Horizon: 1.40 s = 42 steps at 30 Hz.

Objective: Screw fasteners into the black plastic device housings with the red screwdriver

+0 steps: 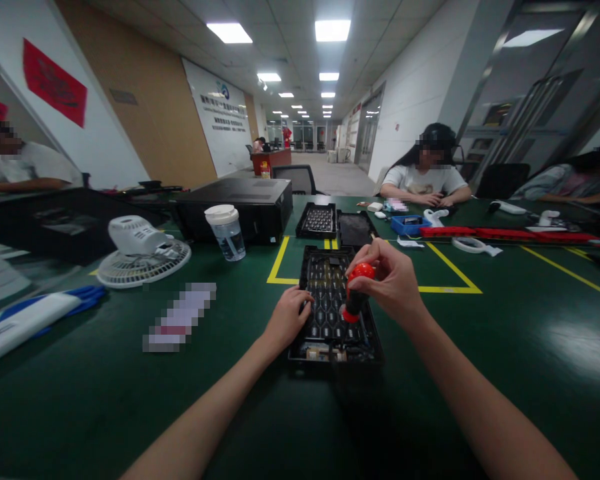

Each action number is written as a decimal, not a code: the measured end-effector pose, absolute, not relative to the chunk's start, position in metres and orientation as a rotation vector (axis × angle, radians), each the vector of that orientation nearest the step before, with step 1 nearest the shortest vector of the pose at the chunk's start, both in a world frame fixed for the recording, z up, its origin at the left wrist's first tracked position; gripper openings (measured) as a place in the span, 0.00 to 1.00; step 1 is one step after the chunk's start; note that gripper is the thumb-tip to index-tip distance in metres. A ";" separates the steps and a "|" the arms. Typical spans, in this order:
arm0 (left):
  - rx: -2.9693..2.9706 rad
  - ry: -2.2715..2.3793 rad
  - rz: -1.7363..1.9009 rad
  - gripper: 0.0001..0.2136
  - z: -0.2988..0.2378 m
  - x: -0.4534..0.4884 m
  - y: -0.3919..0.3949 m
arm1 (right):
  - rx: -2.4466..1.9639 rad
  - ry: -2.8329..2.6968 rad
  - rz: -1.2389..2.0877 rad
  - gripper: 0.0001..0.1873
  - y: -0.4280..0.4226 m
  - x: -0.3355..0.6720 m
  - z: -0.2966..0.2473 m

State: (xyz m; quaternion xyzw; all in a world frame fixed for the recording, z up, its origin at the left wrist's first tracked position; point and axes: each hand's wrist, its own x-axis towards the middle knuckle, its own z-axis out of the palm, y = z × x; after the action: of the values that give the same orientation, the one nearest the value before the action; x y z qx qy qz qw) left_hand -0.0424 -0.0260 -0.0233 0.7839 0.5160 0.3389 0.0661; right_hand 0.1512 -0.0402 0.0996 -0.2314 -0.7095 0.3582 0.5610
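A black bit case (325, 312) with rows of small screwdriver bits lies on the green table in front of me. My left hand (289, 317) is at the case's left side, its fingers curled over the rim. Above the right half of the case, my right hand (387, 277) grips a red and black screwdriver (359, 283) by its handle. The handle's red-ringed end leans down toward the bits; whether its tip touches any of them I cannot tell. Behind stands the open second half of a case, a bit tray (317, 220) beside a black lid (356, 229).
A lidded cup (226, 233), a white fan (143, 252) and a black computer case (235, 203) stand to the left. At the right are a blue box (409, 225), a red strip (505, 235) and a tape roll (469, 245). Other people sit around the table.
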 end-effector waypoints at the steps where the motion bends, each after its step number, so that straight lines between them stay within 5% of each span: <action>1: 2.368 1.553 1.020 0.09 -0.023 -0.043 -0.026 | -0.558 -1.662 0.833 0.19 -0.041 0.150 0.099; 17: 2.382 1.546 1.036 0.08 -0.024 -0.042 -0.025 | -0.645 -1.816 0.304 0.09 -0.051 0.145 0.103; 42: 2.375 1.552 1.025 0.09 -0.025 -0.041 -0.025 | -0.744 -1.597 0.225 0.17 -0.053 0.137 0.086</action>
State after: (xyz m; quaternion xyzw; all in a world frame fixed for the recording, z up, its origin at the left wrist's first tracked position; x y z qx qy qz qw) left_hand -0.0409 -0.0247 -0.0249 0.7858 0.5135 0.3390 0.0624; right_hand 0.1368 -0.0527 0.0863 -0.3252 -0.6976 0.0981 0.6308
